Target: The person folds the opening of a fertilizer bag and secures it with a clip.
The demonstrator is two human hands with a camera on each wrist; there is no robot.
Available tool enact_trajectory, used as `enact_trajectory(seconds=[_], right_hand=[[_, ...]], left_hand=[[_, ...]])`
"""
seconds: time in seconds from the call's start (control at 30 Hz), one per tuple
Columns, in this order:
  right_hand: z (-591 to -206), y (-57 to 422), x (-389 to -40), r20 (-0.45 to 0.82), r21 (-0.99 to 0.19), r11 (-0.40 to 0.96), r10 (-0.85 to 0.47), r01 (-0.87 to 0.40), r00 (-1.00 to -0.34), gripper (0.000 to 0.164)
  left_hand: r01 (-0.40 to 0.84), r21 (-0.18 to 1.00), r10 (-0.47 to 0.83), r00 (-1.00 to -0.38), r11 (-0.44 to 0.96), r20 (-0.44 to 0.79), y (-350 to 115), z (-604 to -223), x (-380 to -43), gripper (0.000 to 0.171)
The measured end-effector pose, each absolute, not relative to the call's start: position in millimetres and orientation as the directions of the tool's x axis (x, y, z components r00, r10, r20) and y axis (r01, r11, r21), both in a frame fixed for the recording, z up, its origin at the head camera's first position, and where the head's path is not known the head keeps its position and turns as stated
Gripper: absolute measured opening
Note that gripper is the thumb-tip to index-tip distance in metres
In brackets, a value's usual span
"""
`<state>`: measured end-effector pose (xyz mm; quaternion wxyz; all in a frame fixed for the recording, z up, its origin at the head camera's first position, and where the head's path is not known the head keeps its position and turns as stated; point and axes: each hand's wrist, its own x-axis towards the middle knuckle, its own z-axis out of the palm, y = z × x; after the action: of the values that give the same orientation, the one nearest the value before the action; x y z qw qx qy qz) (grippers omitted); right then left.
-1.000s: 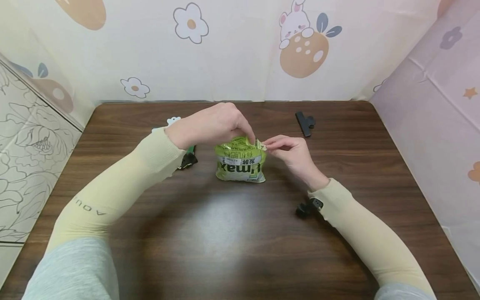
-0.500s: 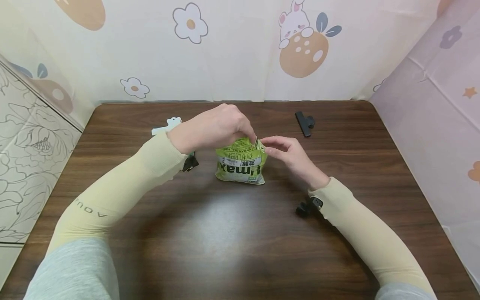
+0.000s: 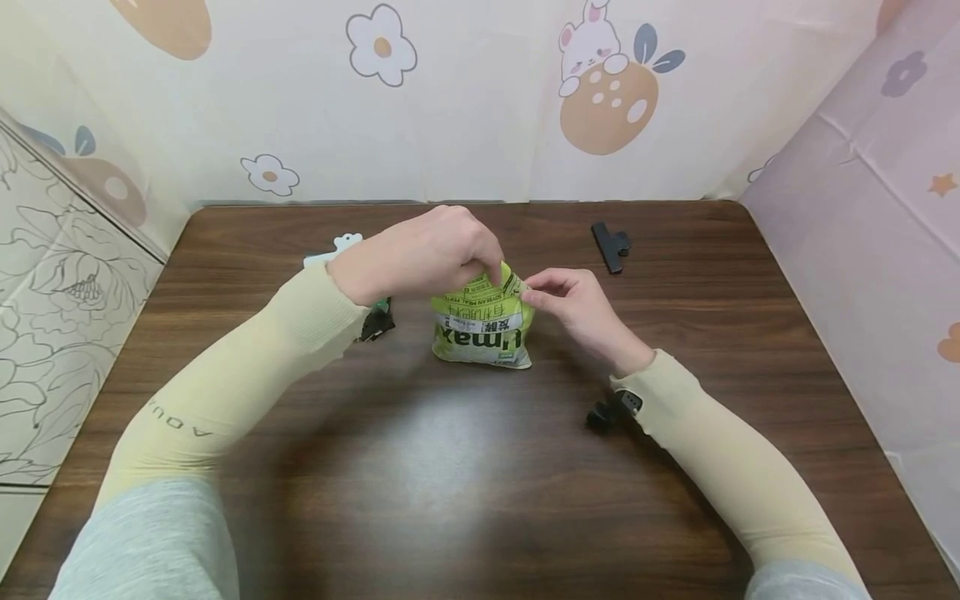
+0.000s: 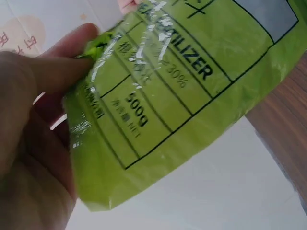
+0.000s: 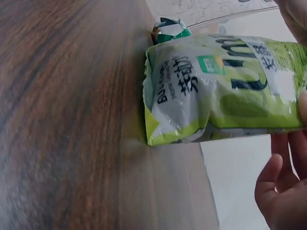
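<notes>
A green and white bag of fertilizer (image 3: pixel 482 337), its print upside down in the head view, stands on the table a little above the middle of that view. My left hand (image 3: pixel 431 254) reaches over from the left and pinches the bag's top edge. In the left wrist view the thumb and fingers (image 4: pixel 67 72) grip the crinkled green film, near a "500g" mark. From the right, my right hand (image 3: pixel 585 312) pinches the bag's upper right corner between thumb and fingertips. The right wrist view has the bag's bottom seam on the table.
A black bag clip (image 3: pixel 611 247) lies at the back right of the dark wood table (image 3: pixel 435 500). Behind my left forearm a white clip (image 3: pixel 337 250) is partly hidden. Close to that wrist lies a small black and green object (image 3: pixel 377 321). A patterned curtain (image 3: pixel 480 108) hangs behind.
My right fingers have shifted at the bag's corner, spreading and then pinching again. The bag's top now shows a little higher and pulled up. My left hand has barely moved.
</notes>
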<state>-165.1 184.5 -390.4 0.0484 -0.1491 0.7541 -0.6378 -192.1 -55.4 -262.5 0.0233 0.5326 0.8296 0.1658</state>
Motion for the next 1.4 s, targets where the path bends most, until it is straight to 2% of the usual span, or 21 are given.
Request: enact_trajectory(seconds=[0.13,0.3,0.43,0.57,0.77,0.9,1.17,1.4], right_hand=[[-387.7,182.6,-163.9,0.113,-0.981,0.125,-0.260,-0.150,-0.959,0.011],[-386.9,181.5,-163.0,0.134,-0.981,0.106,-0.238,-0.163,-0.962,0.006],[-386.9,181.2,-161.8,0.153,-0.978,0.102,-0.241,-0.182,-0.958,0.005],[-388.0,181.1,-161.6,0.167,-0.975,0.100,-0.258,-0.198,-0.952,0.010],[-387.8,182.1,-163.4,0.165,-0.979,0.068,-0.299,-0.193,-0.940,0.010],[-385.4,180.8,-166.0,0.181,-0.971,0.094,-0.301,-0.218,-0.936,0.012],[-383.6,176.2,-167.0,0.215,-0.955,0.139,-0.277,-0.261,-0.936,0.010],[-387.0,175.8,-167.0,0.232,-0.961,0.087,-0.256,-0.261,-0.939,0.010]], left_hand=[[0.838,0.315,0.865,-0.494,0.446,0.090,-55.0,-262.0,-190.7,0.029],[0.805,0.280,0.818,-0.566,0.522,0.103,-51.8,-263.0,-187.8,0.003],[0.772,0.237,0.776,-0.623,0.589,0.100,-45.5,-267.6,-187.3,0.029],[0.734,0.204,0.740,-0.670,0.648,0.060,-41.1,-271.4,-187.4,0.032],[0.741,0.206,0.744,-0.663,0.639,0.080,-39.5,-272.9,-188.1,0.022],[0.745,0.205,0.746,-0.660,0.635,0.090,-40.2,-272.5,-187.8,0.019],[0.738,0.213,0.738,-0.668,0.640,0.096,-41.7,-270.7,-186.1,0.017],[0.744,0.214,0.738,-0.664,0.633,0.122,-40.3,-271.7,-186.6,0.017]])
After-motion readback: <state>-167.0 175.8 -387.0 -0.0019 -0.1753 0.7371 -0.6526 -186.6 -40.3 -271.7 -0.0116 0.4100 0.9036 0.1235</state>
